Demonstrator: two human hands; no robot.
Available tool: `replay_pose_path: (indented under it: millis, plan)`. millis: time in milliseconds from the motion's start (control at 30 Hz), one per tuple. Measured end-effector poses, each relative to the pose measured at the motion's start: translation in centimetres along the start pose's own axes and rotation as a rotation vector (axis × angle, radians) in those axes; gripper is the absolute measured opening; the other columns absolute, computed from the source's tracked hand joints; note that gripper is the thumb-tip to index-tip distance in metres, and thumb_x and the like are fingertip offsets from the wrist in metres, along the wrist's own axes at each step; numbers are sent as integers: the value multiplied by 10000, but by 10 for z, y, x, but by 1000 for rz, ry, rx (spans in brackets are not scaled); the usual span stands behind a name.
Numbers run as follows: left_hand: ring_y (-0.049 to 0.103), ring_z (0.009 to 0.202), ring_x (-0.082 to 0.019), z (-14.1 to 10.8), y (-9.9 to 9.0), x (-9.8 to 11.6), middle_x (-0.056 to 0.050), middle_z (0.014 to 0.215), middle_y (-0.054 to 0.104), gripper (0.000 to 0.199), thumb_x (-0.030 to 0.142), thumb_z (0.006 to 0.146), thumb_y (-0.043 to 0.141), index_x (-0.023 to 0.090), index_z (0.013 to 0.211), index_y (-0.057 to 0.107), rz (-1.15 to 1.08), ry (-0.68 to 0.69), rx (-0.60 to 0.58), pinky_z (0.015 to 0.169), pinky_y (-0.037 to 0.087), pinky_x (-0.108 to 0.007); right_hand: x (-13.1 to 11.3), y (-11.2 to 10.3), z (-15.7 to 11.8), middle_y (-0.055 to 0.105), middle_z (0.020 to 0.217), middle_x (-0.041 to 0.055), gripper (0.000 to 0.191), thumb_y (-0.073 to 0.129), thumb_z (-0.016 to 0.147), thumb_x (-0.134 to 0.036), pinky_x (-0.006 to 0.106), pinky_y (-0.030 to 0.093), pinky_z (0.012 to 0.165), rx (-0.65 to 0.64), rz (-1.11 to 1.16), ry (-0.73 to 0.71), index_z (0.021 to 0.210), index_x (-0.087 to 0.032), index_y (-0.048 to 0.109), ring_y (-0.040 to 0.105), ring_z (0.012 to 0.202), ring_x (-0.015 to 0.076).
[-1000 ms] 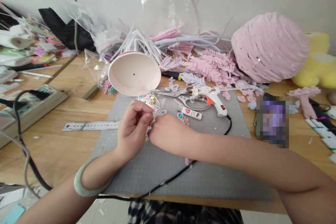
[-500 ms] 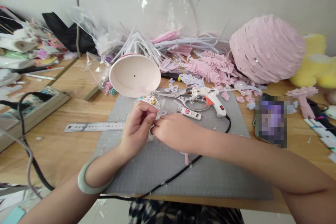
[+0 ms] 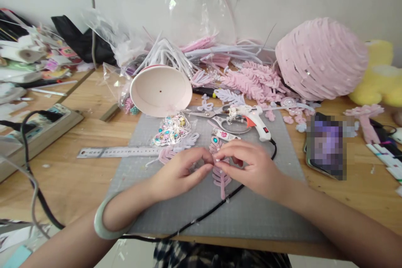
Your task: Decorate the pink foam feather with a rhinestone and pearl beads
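Observation:
My left hand (image 3: 188, 169), wearing a pale green bangle (image 3: 99, 217) on the wrist, is closed in a pinch over the middle of a pink fuzzy leaf (image 3: 222, 178). Its fingertips meet those of my right hand (image 3: 248, 167), which is pinched too. Something tiny and pale shows at the right fingertips, too small to name. A round blue gem (image 3: 215, 140) sits at the leaf's top end, just above my fingers. Left of the hands lies a tangled heap of wired colourful gems (image 3: 176, 129). More pink and white fuzzy pieces (image 3: 166, 155) rest below it.
Scissors (image 3: 216, 113), a white glue gun (image 3: 260, 123) and a lighter (image 3: 226, 135) lie behind my hands on the grey cutting mat (image 3: 176, 217). The glue gun's black cord (image 3: 207, 213) crosses the mat. A ruler (image 3: 116, 152), white bowl (image 3: 160, 92) and phone (image 3: 325, 146) stand around.
Both hands have moved right and down from the gem heap to the pink leaf, uncovering the heap. The blue gem now shows at the leaf's top end.

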State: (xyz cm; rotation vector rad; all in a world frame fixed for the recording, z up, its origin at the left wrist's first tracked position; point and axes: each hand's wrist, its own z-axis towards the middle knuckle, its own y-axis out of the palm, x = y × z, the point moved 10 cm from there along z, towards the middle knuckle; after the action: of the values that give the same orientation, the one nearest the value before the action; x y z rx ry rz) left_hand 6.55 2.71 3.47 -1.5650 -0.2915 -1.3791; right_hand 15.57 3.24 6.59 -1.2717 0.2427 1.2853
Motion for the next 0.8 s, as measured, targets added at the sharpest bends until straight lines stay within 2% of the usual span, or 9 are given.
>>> replay_pose_path:
  millis: [100, 233, 367, 533, 667, 800]
  plan:
    - [568, 691, -126, 0, 2, 0, -7, 762, 616, 135, 242, 897, 457, 173, 845, 560, -25, -9, 2, 653, 452, -220, -5, 0, 0, 676, 798, 35, 94, 592, 819, -184, 233, 495, 702, 11, -2, -40, 868, -161, 669, 613, 768, 120]
    - [573, 726, -130, 0, 2, -4, -12, 791, 624, 122, 255, 891, 483, 169, 876, 568, -90, -47, 28, 666, 455, -217, -13, 1, -2, 662, 802, 49, 129, 555, 847, -156, 246, 500, 724, 6, 11, -119, 891, -145, 675, 605, 783, 123]
    - [566, 745, -125, 1, 4, -5, -7, 804, 615, 117, 237, 897, 483, 170, 874, 576, -156, -52, 25, 696, 447, -216, -2, 10, -7, 614, 858, 42, 203, 494, 885, -191, 247, 522, 673, -69, 76, -55, 969, -177, 678, 600, 766, 114]
    - [540, 703, -113, 2, 4, -10, 5, 754, 587, 143, 224, 907, 464, 167, 829, 570, -197, -88, 33, 660, 431, -201, 6, 17, -10, 584, 886, 36, 251, 446, 905, -202, 233, 532, 635, -108, 156, 6, 1006, -199, 675, 594, 757, 104]
    - [531, 681, -115, 1, 4, -11, 7, 733, 577, 149, 238, 904, 466, 165, 829, 572, -179, -97, 31, 646, 430, -206, 11, 12, -6, 621, 843, 32, 180, 518, 875, -210, 227, 515, 666, -52, 142, 60, 941, -182, 683, 597, 749, 104]
    - [537, 684, -117, 1, 4, -10, 4, 739, 584, 146, 234, 903, 464, 168, 828, 571, -168, -85, 35, 650, 434, -209, 2, 6, -4, 629, 847, 42, 122, 563, 844, -181, 227, 496, 710, -17, 96, -13, 899, -158, 669, 596, 784, 109]
